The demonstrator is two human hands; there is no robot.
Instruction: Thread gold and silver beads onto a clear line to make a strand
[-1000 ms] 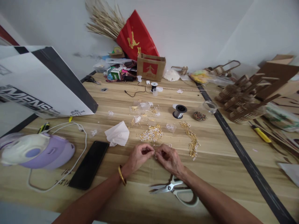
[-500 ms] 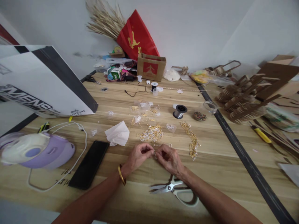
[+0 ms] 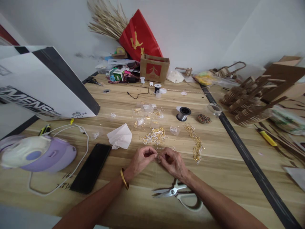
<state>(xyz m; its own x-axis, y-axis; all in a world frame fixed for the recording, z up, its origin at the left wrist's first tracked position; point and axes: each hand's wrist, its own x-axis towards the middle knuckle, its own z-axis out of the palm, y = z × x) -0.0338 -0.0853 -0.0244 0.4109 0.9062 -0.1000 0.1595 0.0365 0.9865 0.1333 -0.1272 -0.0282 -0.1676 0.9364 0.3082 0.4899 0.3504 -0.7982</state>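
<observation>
My left hand (image 3: 143, 160), with a gold bangle (image 3: 124, 178) at the wrist, is pinched at the fingertips. Its fingers meet those of my right hand (image 3: 174, 163), also pinched, and a small beaded strand (image 3: 158, 158) shows between them. A fine clear thread hangs below the fingers. Just beyond the hands lies a pile of gold and clear beads (image 3: 154, 136). Open scissors (image 3: 173, 191) rest on the table under my right wrist. Gold chains (image 3: 197, 144) lie to the right of my right hand.
A black phone (image 3: 91, 168), a white tissue (image 3: 120, 136) and a purple-and-white device (image 3: 47, 154) with a cable are at left. Beyond the beads stands a wire spool (image 3: 183, 114), near a beads pile (image 3: 204, 119). Small woven baskets (image 3: 247, 101) stand at right.
</observation>
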